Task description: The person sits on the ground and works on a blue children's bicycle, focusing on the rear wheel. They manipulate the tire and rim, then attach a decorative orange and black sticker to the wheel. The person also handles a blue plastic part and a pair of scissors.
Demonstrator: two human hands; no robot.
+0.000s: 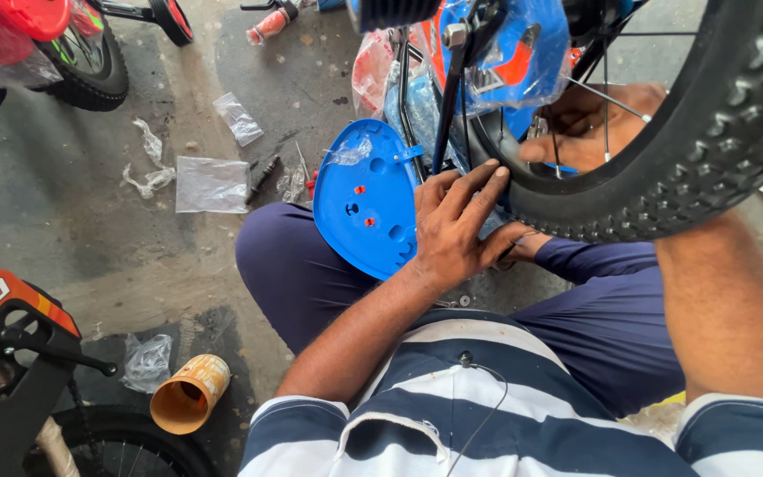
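A: Left hand?
B: Fingers spread flat against the knobby bicycle tyre, beside the blue chain guard on the lap.
A: Right hand?
B: Behind the spokes inside the wheel; grip unclear. An orange can lies on the concrete floor.

The left hand lies spread, fingers open, against the knobby black tyre and the edge of a blue plastic chain guard resting on the person's knee. The right hand shows through the spokes behind the wheel — whether it holds anything cannot be told. On the concrete floor lie clear plastic bags and, lower down, an orange cup on its side.
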